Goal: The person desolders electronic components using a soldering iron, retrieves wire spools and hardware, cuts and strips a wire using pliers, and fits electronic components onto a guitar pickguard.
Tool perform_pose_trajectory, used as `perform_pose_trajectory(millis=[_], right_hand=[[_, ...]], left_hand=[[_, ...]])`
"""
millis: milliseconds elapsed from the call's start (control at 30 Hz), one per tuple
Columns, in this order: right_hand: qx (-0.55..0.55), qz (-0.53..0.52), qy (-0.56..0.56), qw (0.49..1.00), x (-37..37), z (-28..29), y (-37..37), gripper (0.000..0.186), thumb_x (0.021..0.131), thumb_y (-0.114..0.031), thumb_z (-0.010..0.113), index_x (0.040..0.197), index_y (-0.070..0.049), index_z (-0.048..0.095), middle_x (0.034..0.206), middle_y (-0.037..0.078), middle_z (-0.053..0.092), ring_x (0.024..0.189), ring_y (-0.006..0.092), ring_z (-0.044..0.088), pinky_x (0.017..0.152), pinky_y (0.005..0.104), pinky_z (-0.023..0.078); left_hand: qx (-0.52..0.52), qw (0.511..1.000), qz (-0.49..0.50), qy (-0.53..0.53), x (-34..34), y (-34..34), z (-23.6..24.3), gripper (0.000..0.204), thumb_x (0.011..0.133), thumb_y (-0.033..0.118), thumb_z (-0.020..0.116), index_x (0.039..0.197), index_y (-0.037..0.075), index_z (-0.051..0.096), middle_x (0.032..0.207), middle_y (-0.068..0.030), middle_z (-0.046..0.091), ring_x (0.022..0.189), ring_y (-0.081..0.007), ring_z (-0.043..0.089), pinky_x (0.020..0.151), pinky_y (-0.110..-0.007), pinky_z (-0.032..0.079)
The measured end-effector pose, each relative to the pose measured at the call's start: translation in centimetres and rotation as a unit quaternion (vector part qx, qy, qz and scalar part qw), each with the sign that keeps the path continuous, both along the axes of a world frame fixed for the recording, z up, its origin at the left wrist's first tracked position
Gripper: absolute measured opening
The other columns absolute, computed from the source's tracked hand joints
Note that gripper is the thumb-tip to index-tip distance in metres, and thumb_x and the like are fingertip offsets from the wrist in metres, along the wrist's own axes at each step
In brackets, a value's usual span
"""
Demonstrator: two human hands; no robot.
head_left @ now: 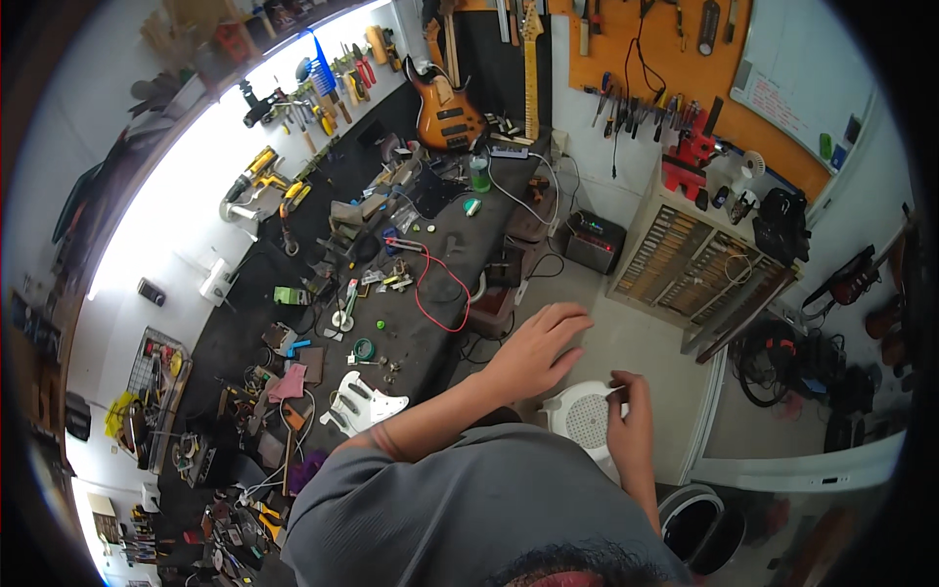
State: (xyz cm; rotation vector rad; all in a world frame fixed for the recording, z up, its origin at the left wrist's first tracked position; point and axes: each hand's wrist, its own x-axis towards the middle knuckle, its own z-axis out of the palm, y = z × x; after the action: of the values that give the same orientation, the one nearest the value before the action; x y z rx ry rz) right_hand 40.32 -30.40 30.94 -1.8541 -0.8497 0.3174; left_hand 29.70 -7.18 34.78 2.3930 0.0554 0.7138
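My left hand [538, 347] reaches out over the floor at the middle, fingers stretched and thumb apart, with nothing in it. Just below and right of it stands a white plastic stool [587, 423] with a perforated seat. My right hand [631, 403] is bent around the stool's right rim; part of its grip is hidden. Beside my left forearm, a white pickguard-like plate [364, 403] lies on the dark workbench [416, 347].
The cluttered bench holds a red cable [419, 293], a green tape roll [364, 348] and a sunburst electric guitar [448, 110] at its far end. A small black amplifier [595, 242] and a drawer cabinet [685, 259] stand ahead. A black bin [699, 528] is at lower right.
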Motion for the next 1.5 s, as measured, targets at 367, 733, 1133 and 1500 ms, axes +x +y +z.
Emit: perform_pose_trajectory(millis=[367, 733, 1133, 1500], right_hand=[[-0.037, -0.114, -0.016, 0.993, 21.8, -1.7, 15.0, 0.027, 0.104, 0.002, 0.062, 0.131, 0.002, 0.064, 0.122, 0.017, 0.066, 0.107, 0.0298, 0.066, 0.099, 0.0413, 0.054], [-0.014, -0.022, -0.026, 0.999, 36.5, 1.3, 31.6, 0.025, 0.109, -0.004, 0.061, 0.133, 0.002, 0.065, 0.124, 0.019, 0.071, 0.112, 0.0338, 0.069, 0.103, 0.0433, 0.054], [-0.039, 0.183, 0.055, 0.981, 45.1, 2.1, 43.9, 0.020, 0.116, -0.008, 0.054, 0.119, 0.001, 0.071, 0.094, 0.013, 0.072, 0.089, 0.0202, 0.070, 0.082, 0.0363, 0.055], [0.022, 0.427, 0.006, 0.904, 49.4, 2.2, 54.9, 0.023, 0.110, 0.000, 0.056, 0.129, 0.001, 0.069, 0.107, 0.014, 0.071, 0.094, 0.0223, 0.074, 0.089, 0.0368, 0.059]], left_hand=[[-0.043, 0.995, -0.081, -0.030, 26.0, 16.6, -3.7, 0.044, 0.101, 0.014, 0.079, 0.141, 0.007, 0.065, 0.152, -0.0162, 0.057, 0.139, -0.0401, 0.056, 0.118, -0.052, 0.047], [-0.014, 0.994, -0.034, -0.099, 37.6, 30.8, 0.9, 0.039, 0.099, 0.011, 0.079, 0.136, 0.006, 0.065, 0.144, -0.0140, 0.060, 0.133, -0.0380, 0.059, 0.113, -0.051, 0.047], [0.106, 0.970, 0.181, -0.123, 34.8, 37.0, 2.9, 0.015, 0.099, 0.011, 0.080, 0.113, 0.004, 0.076, 0.098, -0.0114, 0.076, 0.092, -0.0342, 0.075, 0.083, -0.045, 0.060], [0.081, 0.908, 0.407, -0.047, 33.3, 35.2, 2.2, 0.015, 0.102, 0.013, 0.079, 0.115, 0.006, 0.077, 0.101, -0.0104, 0.079, 0.094, -0.0327, 0.077, 0.081, -0.044, 0.060]])
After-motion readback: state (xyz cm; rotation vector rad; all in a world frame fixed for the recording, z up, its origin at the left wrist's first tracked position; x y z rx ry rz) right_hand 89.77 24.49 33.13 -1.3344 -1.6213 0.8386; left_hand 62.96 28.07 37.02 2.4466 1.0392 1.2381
